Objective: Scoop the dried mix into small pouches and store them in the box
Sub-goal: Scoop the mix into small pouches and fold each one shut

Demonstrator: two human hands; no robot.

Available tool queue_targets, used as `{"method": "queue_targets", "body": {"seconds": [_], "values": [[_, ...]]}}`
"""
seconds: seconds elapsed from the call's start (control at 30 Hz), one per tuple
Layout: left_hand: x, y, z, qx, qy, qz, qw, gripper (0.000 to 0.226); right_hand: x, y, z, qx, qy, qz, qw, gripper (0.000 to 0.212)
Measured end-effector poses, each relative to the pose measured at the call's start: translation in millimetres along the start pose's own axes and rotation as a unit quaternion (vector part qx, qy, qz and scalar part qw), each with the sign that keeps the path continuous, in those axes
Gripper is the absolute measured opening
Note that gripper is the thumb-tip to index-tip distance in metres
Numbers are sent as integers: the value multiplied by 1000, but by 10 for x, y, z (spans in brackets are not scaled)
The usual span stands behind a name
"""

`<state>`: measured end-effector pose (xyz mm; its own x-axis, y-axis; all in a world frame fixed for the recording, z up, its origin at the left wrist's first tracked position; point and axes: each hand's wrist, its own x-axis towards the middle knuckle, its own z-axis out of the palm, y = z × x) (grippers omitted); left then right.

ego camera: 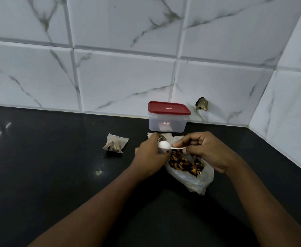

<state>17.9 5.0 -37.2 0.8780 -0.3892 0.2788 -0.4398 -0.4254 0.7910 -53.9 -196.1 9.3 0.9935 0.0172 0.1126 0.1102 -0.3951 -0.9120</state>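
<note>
My left hand (150, 155) grips a small translucent pouch (161, 139) at its mouth. My right hand (205, 148) pinches the handle of a white plastic spoon (165, 144), whose bowl sits at the pouch opening, turned over. Below both hands lies an open plastic bag (196, 180) of brown and dark dried mix (185, 164). A filled pouch (115, 143) lies on the counter to the left. The clear box with a red lid (168, 107) stands shut against the wall behind.
Everything sits on a black countertop (57, 166) in a corner of white marbled wall tiles. A few spare pouches (167, 135) lie under my hands. A brass fitting (202, 103) sticks out of the wall right of the box. A pale chip (98, 172) marks the counter.
</note>
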Motion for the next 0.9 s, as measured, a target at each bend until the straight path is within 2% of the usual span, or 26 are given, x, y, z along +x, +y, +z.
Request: {"method": "queue_targets", "body": {"seconds": [0.1, 0.2, 0.3, 0.4, 0.5, 0.63, 0.73, 0.9], "values": [[7, 2, -6, 0, -10, 0, 1000, 34, -12, -27, -68, -9, 62, -23, 998, 29], [13, 7, -8, 3, -12, -3, 1000, 32, -18, 4, -212, -127, 134, -32, 982, 31], [11, 8, 2, 3, -8, -3, 1000, 31, -23, 48, -225, -271, 111, -11, 956, 27], [13, -3, 2, 5, -6, 1, 1000, 32, -17, 57, -127, -329, 50, 14, 943, 25], [16, -12, -6, 4, -7, -1, 1000, 34, -21, 20, -167, -367, 62, 31, 928, 16], [17, -9, -10, 9, -11, -2, 1000, 34, -47, 14, -263, -374, 112, 32, 920, 15], [20, -13, -4, 7, -14, -2, 1000, 34, -35, 19, -240, -367, 107, 43, 923, 15], [39, -12, -3, 14, -16, -6, 1000, 35, -3, 45, -219, -206, 114, 73, 969, 16]]}}
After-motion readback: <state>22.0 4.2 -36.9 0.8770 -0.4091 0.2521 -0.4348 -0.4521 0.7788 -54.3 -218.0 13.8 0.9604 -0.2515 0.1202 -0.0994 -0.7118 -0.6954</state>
